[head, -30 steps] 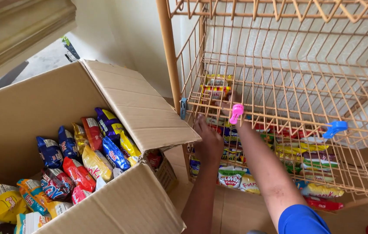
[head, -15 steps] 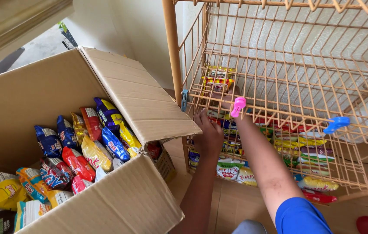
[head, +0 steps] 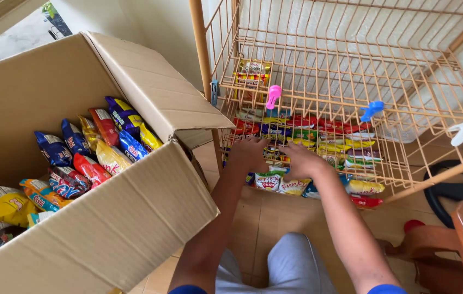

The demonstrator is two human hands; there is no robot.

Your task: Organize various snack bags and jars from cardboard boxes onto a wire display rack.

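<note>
A big open cardboard box (head: 106, 218) of snack packets stands at the left; the wire rack (head: 351, 98) rises at the right over a tiled floor (head: 264, 218). Both hands reach into its low shelf: left hand (head: 249, 154) and right hand (head: 302, 161) lie side by side, fingers curled over the snack packets (head: 275, 158) just beyond them; whether they pinch one I cannot tell.

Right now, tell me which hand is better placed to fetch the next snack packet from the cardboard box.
The left hand. Both hands are at the lower shelf of the wire rack, the right hand farther from the cardboard box. The box with its snack packets stands on the left, so the left arm likely reaches it without crossing.
</note>
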